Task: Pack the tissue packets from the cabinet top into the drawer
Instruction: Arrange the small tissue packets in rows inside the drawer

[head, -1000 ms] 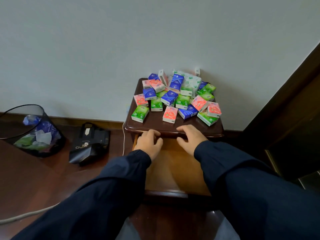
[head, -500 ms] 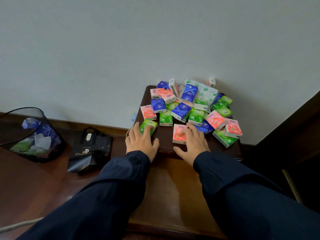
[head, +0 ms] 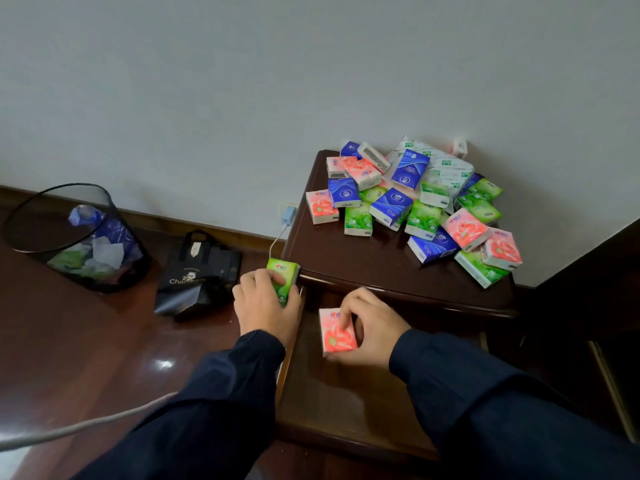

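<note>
Several green, pink, blue and white tissue packets (head: 415, 202) lie heaped on the dark wooden cabinet top (head: 353, 258). Below it the drawer (head: 332, 393) stands pulled out. My left hand (head: 265, 303) grips a green packet (head: 284, 279) at the cabinet's front left corner, just over the drawer's left edge. My right hand (head: 372, 327) pinches a pink packet (head: 336, 332) inside the drawer, near its back. Dark sleeves cover both forearms and hide part of the drawer floor.
A black mesh waste bin (head: 76, 237) with scraps stands at the left on the wooden floor. A black paper bag (head: 197, 271) lies beside the cabinet. A charger (head: 288, 214) with a white cable is plugged into the wall. Dark furniture (head: 595, 271) borders the right.
Both hands went from the drawer front up to the cabinet top. Each took a packet and came back down, the left with a green one, the right with a pink one into the drawer.
</note>
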The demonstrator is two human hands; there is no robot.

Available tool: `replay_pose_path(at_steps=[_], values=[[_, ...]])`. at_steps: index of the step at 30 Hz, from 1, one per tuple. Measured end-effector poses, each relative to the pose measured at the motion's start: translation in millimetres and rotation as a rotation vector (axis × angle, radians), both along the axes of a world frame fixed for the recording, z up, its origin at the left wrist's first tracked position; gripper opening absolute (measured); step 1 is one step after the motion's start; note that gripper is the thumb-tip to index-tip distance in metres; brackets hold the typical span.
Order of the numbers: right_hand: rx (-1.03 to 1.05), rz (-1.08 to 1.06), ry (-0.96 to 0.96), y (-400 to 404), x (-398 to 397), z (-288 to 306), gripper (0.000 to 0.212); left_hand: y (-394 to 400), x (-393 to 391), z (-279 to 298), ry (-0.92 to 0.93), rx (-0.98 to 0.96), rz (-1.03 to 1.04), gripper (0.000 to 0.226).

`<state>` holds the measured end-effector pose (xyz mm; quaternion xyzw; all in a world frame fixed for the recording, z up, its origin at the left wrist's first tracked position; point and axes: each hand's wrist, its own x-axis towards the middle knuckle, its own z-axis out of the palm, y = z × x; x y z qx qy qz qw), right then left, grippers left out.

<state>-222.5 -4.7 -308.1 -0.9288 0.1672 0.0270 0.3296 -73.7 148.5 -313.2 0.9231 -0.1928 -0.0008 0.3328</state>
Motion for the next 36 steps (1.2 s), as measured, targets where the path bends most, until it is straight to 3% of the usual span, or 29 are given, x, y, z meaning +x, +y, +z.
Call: replay_pose_path(at_steps=[2, 6, 11, 16, 20, 21, 24, 26, 30, 36], values=[[0.003, -0.008, 0.064, 12, 4, -22, 0.055, 13, -2, -5, 0.045, -0.015, -0.007, 0.028], [0.011, -0.235, 0.133, 31, 27, -52, 0.042, 25, -4, -9, 0.081, -0.068, -0.038, 0.028], [0.009, -0.327, 0.089, 45, 47, -61, 0.038, 28, -5, -14, 0.172, -0.139, -0.092, 0.03], [0.115, -0.268, 0.091, 38, 33, -52, 0.031, 28, -13, -17, 0.235, -0.229, -0.119, 0.044], [0.115, -0.387, -0.058, 35, 19, -38, 0.019, 29, -24, -14, 0.206, -0.271, -0.176, 0.056], [0.233, -0.47, -0.083, 35, 17, -33, 0.024, 29, -28, -13, 0.192, -0.266, -0.189, 0.059], [0.951, -0.665, -0.054, 38, 17, -22, 0.036, 26, -40, -13, 0.134, -0.193, -0.226, 0.061], [1.144, -0.677, -0.036, 39, 17, -22, 0.041, 23, -47, -15, 0.106, -0.128, -0.28, 0.059], [1.052, -0.818, -0.044, 35, 9, -37, 0.047, 19, -54, -23, 0.137, 0.082, -0.456, 0.069], [0.692, -0.975, 0.006, 18, 3, -62, 0.054, 23, -48, -39, -0.201, 0.391, -0.707, 0.062]])
